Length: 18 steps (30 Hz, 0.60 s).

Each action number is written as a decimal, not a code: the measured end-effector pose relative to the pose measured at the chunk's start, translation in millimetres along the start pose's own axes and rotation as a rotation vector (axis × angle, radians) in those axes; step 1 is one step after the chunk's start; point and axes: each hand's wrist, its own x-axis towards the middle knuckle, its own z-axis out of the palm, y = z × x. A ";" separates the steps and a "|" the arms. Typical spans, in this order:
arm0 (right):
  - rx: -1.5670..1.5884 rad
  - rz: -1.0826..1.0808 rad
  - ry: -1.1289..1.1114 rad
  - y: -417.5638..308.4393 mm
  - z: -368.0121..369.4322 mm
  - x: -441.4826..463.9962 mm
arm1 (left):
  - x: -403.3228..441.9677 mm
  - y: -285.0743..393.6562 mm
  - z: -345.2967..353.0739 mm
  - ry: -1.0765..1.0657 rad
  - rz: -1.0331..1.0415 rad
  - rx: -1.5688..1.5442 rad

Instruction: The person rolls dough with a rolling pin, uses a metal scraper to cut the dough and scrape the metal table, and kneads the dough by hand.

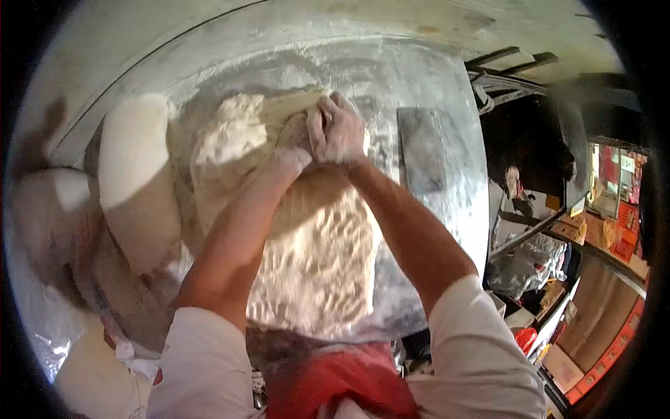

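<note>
A wide slab of dough, pressed full of finger dimples, lies on the floured work table in front of me. Both arms reach over it to its far part. My right hand is floury, its fingers curled down and closed on the dough there. Close against it, my left hand also grips the dough, with its fingertips mostly hidden. Smooth dough bulges beyond the hands, and a lumpy, floured patch sits to their left.
A long, smooth dough roll lies at the left. Beside it, another person's arm is blurred. On the right of the table is a flat grey rectangular plate. Past the table's right edge stands a cluttered shelf.
</note>
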 end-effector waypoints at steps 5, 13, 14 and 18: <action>0.325 0.468 -0.546 -64.3 -49.1 -38.4 | -90.8 7.9 35.4 0.079 -0.028 -0.366; 0.089 -0.385 -0.003 -49.4 5.4 -69.8 | -104.8 -70.2 99.5 0.006 -0.006 -0.645; 0.101 -0.273 -0.033 -56.9 1.6 -72.4 | -117.5 -50.3 79.9 0.005 0.046 -1.259; 0.185 0.095 -0.339 -115.1 -40.3 -102.0 | -195.8 21.0 47.3 0.185 0.048 -1.470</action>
